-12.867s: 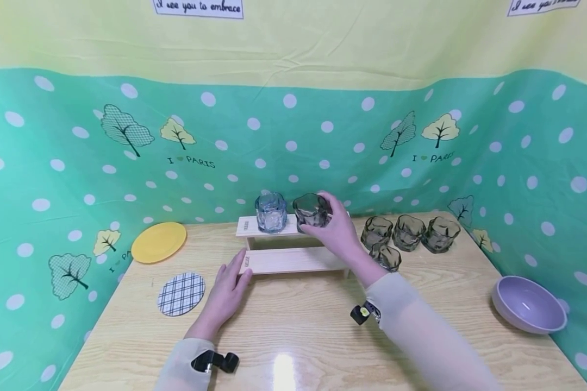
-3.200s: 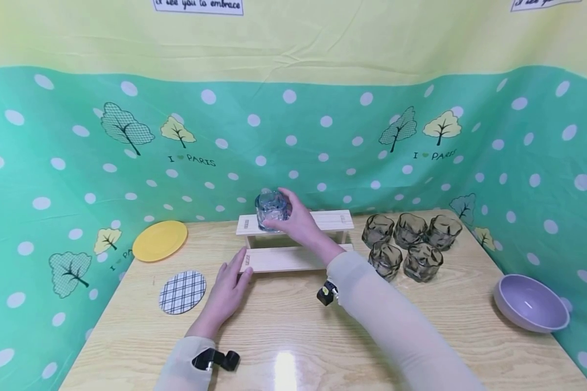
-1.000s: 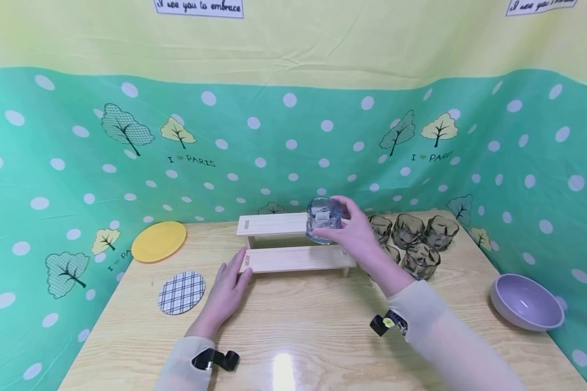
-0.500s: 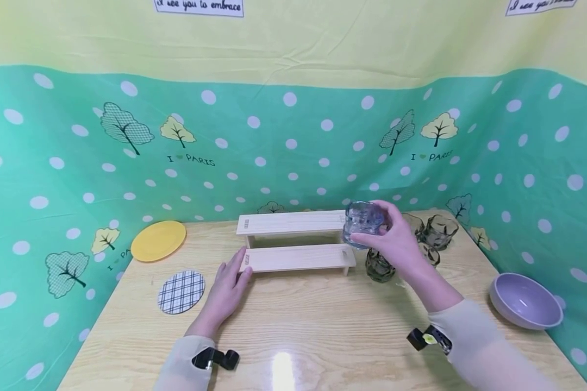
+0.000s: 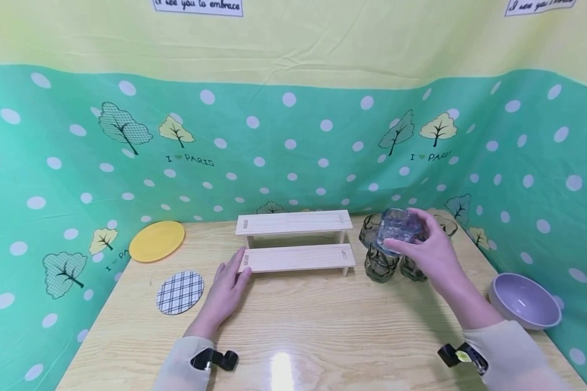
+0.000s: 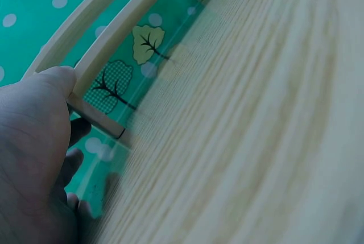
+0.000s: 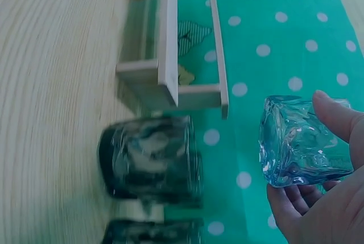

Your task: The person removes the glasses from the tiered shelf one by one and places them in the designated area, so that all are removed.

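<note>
My right hand [image 5: 432,252] holds a clear bluish glass cup [image 5: 396,231] with thumb and fingers on its sides, above a group of smoky grey-brown glass cups [image 5: 380,265]. Held cup and hand partly hide several of those cups. The right wrist view shows the clear cup [image 7: 301,141] tipped in the grip, apart from the dark cups [image 7: 151,158]. My left hand [image 5: 225,285] grips the left end of the two-tier wooden shelf [image 5: 295,258], thumb at the lower board's front corner and forefinger along its end. Both shelf boards [image 5: 293,222] are bare.
To the left on the wooden table [image 5: 293,326] are a yellow plate [image 5: 157,240] and a round checked coaster [image 5: 180,293]. A purple bowl [image 5: 525,301] stands by the right edge. Dotted green cloth [image 5: 293,136] hangs behind and at both sides.
Earlier a dark cup was lifted off the upper board to join the others at right. Since then the right hand has carried the clear cup rightward from that board. My left hand stays put.
</note>
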The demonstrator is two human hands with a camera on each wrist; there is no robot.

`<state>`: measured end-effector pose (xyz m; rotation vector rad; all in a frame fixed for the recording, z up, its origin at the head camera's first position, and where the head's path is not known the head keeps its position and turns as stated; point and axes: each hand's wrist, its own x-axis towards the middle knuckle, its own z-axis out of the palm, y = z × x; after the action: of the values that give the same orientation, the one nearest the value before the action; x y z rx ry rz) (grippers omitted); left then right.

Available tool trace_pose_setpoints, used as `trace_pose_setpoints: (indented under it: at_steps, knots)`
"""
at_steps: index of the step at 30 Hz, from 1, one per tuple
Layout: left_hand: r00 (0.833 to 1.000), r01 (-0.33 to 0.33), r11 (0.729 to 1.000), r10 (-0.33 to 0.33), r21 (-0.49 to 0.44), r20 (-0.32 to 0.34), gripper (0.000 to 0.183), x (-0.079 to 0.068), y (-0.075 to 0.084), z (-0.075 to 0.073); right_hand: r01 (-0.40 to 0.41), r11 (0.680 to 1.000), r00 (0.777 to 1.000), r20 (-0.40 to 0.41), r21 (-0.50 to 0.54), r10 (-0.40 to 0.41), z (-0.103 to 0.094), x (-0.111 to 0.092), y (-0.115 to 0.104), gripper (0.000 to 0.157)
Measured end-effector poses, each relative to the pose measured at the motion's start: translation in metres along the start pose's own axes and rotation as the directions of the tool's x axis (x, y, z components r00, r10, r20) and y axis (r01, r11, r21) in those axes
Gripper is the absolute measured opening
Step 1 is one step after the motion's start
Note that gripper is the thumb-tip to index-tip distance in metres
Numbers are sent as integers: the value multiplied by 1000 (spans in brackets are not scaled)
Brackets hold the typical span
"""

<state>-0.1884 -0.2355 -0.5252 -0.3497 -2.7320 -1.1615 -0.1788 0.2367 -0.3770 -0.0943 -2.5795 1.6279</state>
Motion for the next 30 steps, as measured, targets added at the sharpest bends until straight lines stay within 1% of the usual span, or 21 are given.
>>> trace_pose_setpoints:
  at_steps: [9, 16, 21, 25, 30]
  knots:
    - [1000, -13, 1000, 13, -5, -7, 66, 0, 1, 0, -12, 993, 998, -68, -115, 4, -35, -3, 16, 116]
    - [1000, -13, 1000, 13, -8, -8, 66, 0, 0, 0, -50, 990, 996, -78, -129, 40, -62, -4, 30, 119]
    - [1000, -6, 1000, 6, -7, -3, 66, -1, 0, 0, -94, 985, 990, -114, -141, 78, -78, -3, 41, 123]
    - [1000, -6, 1000, 6, -8, -1, 66, 0, 0, 0, -98, 977, 989, -130, -191, 74, -90, 0, 51, 121]
    - [1000, -19, 1000, 19, -9, -11, 65, 0, 1, 0, -70, 963, 992, -124, -262, 38, -103, 1, 63, 118]
